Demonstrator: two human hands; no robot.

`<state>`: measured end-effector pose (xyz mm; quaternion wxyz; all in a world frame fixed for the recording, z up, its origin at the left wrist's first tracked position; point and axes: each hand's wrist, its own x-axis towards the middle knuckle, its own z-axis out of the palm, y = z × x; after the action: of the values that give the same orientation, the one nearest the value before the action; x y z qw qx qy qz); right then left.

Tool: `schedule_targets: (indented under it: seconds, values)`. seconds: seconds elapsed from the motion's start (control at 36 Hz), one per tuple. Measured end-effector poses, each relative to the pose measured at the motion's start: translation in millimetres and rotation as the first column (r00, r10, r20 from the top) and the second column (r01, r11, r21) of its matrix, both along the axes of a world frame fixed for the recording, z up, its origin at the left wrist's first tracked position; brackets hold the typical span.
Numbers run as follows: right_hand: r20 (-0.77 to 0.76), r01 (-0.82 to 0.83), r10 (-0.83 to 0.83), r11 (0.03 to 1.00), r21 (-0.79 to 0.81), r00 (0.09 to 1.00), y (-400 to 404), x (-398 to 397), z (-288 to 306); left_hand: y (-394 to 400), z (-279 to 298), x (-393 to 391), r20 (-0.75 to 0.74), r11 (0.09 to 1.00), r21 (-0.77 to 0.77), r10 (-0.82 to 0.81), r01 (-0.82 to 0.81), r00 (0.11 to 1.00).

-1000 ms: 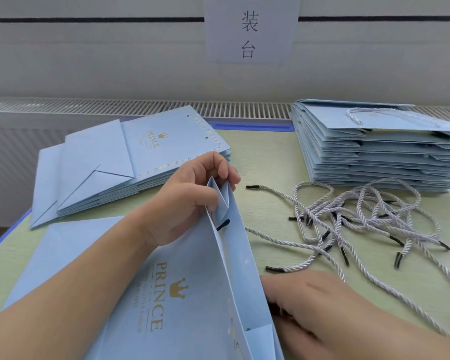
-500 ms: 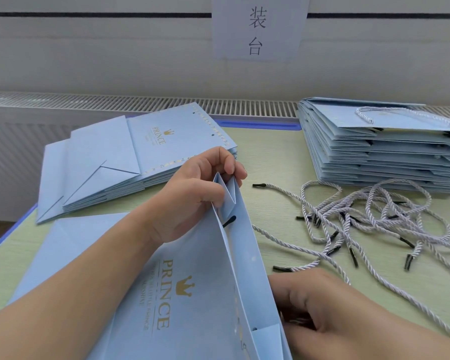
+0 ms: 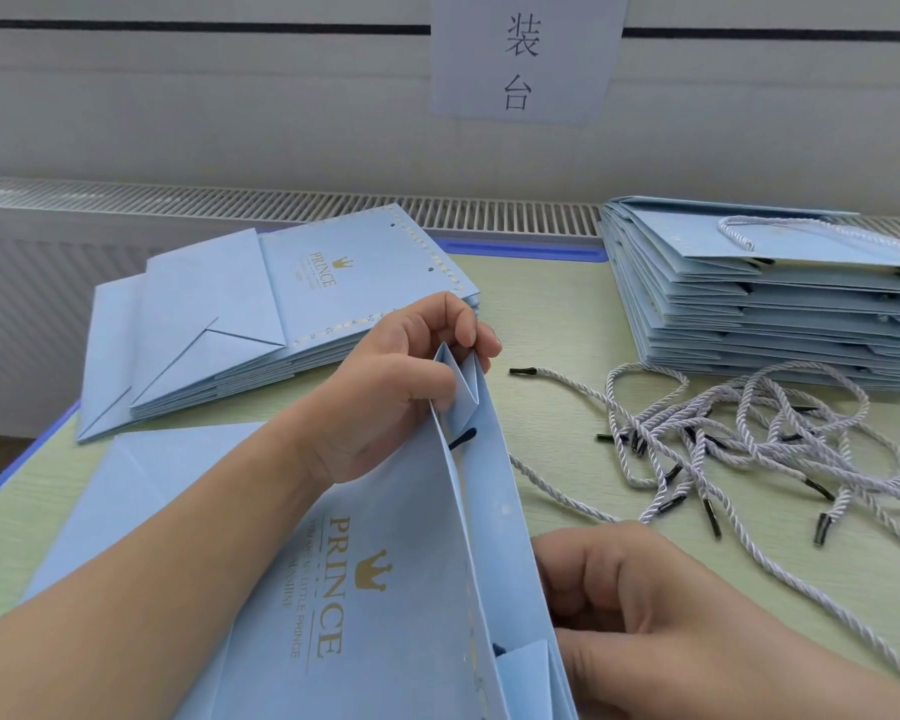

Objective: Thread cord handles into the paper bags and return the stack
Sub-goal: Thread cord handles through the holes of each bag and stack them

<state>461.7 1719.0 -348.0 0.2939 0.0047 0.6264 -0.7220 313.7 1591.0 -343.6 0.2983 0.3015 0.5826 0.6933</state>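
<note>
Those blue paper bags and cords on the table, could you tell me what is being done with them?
A person is fitting cord handles into blue paper bags. The left hand pinches the top corner of the open bag, where a black cord tip pokes through a hole. The right hand works at the bag's outer side. Loose cords lie to the right, before a stack with handles. A stack without handles sits behind the left hand.

Packing workshop bench, stacked paper bags (image 3: 770, 309), loose cords (image 3: 759, 439), wall station sign (image 3: 523, 57)
</note>
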Motion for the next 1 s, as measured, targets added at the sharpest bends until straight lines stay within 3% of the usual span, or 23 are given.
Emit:
schedule_targets:
  seconds: [0.03,0.06,0.19,0.31,0.33,0.42,0.47,0.56,0.64,0.86,1.0]
  values:
    - [-0.129,0.011,0.007,0.990,0.138,0.992,-1,15,12,0,0,0,-0.005,1.000,-0.002,0.001,-0.001,1.000]
    - [-0.143,-0.092,0.091,0.996,-0.006,0.986,-6,14,9,0,0,0,-0.011,1.000,-0.004,0.002,-0.002,1.000]
    - [0.028,0.008,-0.003,0.981,-0.193,1.000,6,14,-4,1,-1,1,-0.037,1.000,-0.014,0.004,-0.005,0.999]
    - [0.096,0.192,-0.171,0.929,-0.317,0.981,8,23,8,1,-1,1,-0.061,1.000,-0.024,0.009,-0.011,0.998]
    - [0.074,0.230,-0.218,0.930,-0.285,0.973,5,26,12,2,-2,1,-0.071,1.000,-0.027,0.011,-0.013,0.997]
    - [-0.180,0.260,-0.256,0.965,0.003,0.950,-2,31,20,3,-2,3,-0.091,0.999,-0.039,0.014,-0.018,0.996]
    - [-0.317,0.244,-0.169,0.946,0.213,0.933,-3,34,19,4,-2,4,-0.096,0.999,-0.043,0.010,-0.014,0.995]
    - [-0.467,0.244,-0.031,0.882,0.403,0.884,-1,32,18,6,-2,5,-0.109,0.998,-0.057,0.005,-0.012,0.994]
    - [-0.478,0.226,0.093,0.793,0.566,0.873,1,27,21,6,-3,7,-0.130,0.996,-0.087,-0.002,-0.009,0.991]
    - [-0.453,0.185,0.300,0.626,0.758,0.840,0,23,32,7,-3,8,-0.109,0.996,-0.084,-0.001,-0.009,0.994]
    - [-0.537,0.314,0.358,0.521,0.794,0.764,-5,25,21,7,-3,8,-0.113,0.996,-0.087,-0.008,-0.002,0.994]
